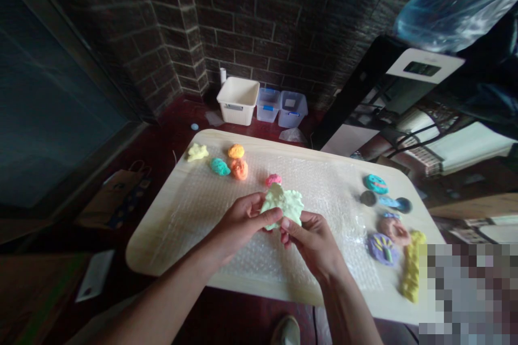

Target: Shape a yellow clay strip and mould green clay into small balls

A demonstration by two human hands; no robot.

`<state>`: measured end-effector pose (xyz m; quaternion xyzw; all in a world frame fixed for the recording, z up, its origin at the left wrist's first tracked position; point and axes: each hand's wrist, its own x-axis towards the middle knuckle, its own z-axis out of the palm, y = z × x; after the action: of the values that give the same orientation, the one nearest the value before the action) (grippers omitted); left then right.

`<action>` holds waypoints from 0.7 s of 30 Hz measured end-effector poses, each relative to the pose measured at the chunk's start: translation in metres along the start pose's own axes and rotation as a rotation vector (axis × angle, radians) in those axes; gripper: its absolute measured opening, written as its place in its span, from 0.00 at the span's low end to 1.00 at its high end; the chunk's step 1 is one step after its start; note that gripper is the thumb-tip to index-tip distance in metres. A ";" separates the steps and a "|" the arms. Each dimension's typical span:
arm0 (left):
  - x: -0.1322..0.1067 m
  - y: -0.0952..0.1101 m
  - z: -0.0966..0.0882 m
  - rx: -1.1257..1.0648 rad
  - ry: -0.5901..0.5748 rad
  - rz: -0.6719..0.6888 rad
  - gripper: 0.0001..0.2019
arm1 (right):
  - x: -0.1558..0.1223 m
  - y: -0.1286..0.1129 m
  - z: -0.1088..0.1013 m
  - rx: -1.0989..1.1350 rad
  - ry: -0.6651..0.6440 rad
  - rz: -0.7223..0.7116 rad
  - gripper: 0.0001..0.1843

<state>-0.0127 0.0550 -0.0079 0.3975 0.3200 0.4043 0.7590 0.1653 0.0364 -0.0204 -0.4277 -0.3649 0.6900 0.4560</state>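
A flattened, ragged-edged piece of pale green modelling clay [289,204] is held up over the table. My left hand [247,216] pinches its left side, thumb laid across the front. On the lower right edge, my right hand [311,234] grips it between thumb and curled fingers. The fingers behind the clay are partly hidden. Just beyond it lies a pink clay lump [273,179]. Farther left sit an orange lump [239,169], a yellow-orange lump [236,151], a teal lump [219,166] and a pale yellow piece [197,152].
Bubble wrap [194,215] covers much of the wooden table [145,242]. At the right are a purple clay disc [382,249], a yellow clay strip [411,269], a pinkish-brown clay piece [395,230] and a teal disc [376,184]. Plastic bins [238,110] and a water dispenser [424,66] stand beyond.
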 end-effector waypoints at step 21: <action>0.005 -0.003 -0.004 -0.028 0.312 0.087 0.15 | -0.003 0.006 0.008 -0.032 0.028 -0.068 0.13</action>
<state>-0.0122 0.0598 -0.0130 0.3328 0.4109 0.4981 0.6872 0.1565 0.0304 -0.0216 -0.4319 -0.3838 0.6621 0.4773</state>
